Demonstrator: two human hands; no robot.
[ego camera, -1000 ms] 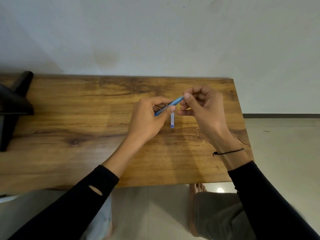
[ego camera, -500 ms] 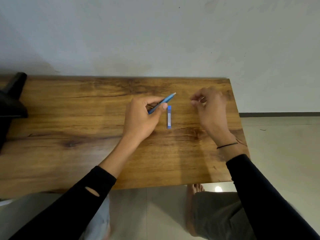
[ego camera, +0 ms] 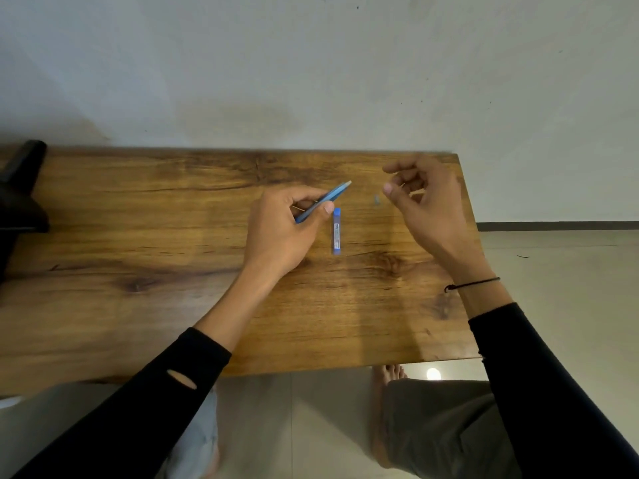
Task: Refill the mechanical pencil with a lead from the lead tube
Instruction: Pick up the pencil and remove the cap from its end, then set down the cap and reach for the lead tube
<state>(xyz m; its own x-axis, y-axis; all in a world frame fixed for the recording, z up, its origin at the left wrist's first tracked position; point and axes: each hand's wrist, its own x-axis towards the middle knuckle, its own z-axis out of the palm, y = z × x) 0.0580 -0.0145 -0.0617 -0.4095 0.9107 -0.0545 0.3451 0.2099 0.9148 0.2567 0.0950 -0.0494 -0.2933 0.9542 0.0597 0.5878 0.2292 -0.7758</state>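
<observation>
My left hand (ego camera: pixel 280 233) grips a blue mechanical pencil (ego camera: pixel 326 199), which tilts up to the right with its pale end free. Just right of that hand, a blue lead tube (ego camera: pixel 336 230) lies flat on the wooden table (ego camera: pixel 138 243), pointing away from me. My right hand (ego camera: pixel 427 209) hovers over the table's far right part with its fingers loosely curled and apart, holding nothing I can see. A small grey piece (ego camera: pixel 377 199), blurred, sits on the wood just left of its thumb.
A black object (ego camera: pixel 19 202) stands at the table's left end. The table's right edge (ego camera: pixel 466 236) runs just beside my right hand, with floor beyond. My knees and a bare foot (ego camera: pixel 387 375) show below the near edge.
My right hand has left the pencil's end and moved right and away, its fingers spreading. A small grey piece now lies near it. The left hand keeps the pencil.
</observation>
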